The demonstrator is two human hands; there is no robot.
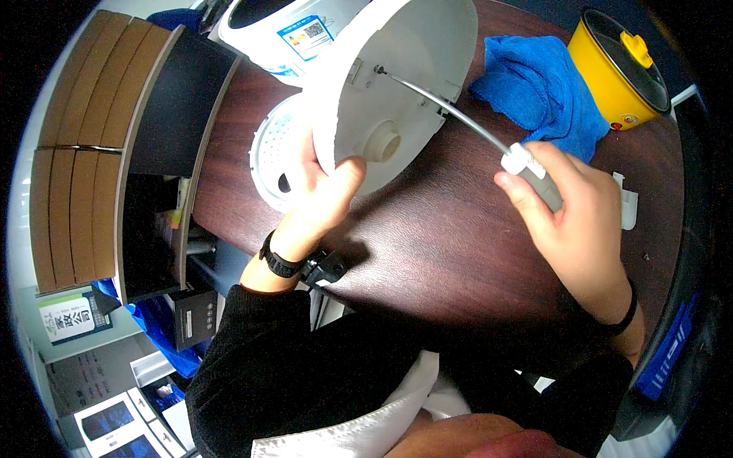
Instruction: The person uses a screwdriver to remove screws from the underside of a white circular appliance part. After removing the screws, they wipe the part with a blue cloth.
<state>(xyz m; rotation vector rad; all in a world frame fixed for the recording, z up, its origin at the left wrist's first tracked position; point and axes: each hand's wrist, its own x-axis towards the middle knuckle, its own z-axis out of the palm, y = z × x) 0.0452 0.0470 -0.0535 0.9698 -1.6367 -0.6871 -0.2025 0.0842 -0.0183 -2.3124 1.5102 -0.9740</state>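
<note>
My left hand (324, 191) grips the rim of a white round plastic cover (420, 42), tilted so that its hollow inside shows. My right hand (576, 217) is closed around the grey and white handle of a screwdriver (466, 120). The long metal shaft reaches up and left into the cover, and its tip meets a small dark screw or screw hole (379, 69) on the inner face. A short round collar (383, 141) sticks out lower inside the cover. Behind my left hand lies a white round part with many small holes (269, 145).
A white tub-like housing (256, 38) with a label stands at the back left. Far right are a crumpled blue cloth (538, 84) and a yellow pot (611, 76). A small white plastic piece (628, 204) lies beyond my right hand. Cardboard boxes (84, 153) fill the left.
</note>
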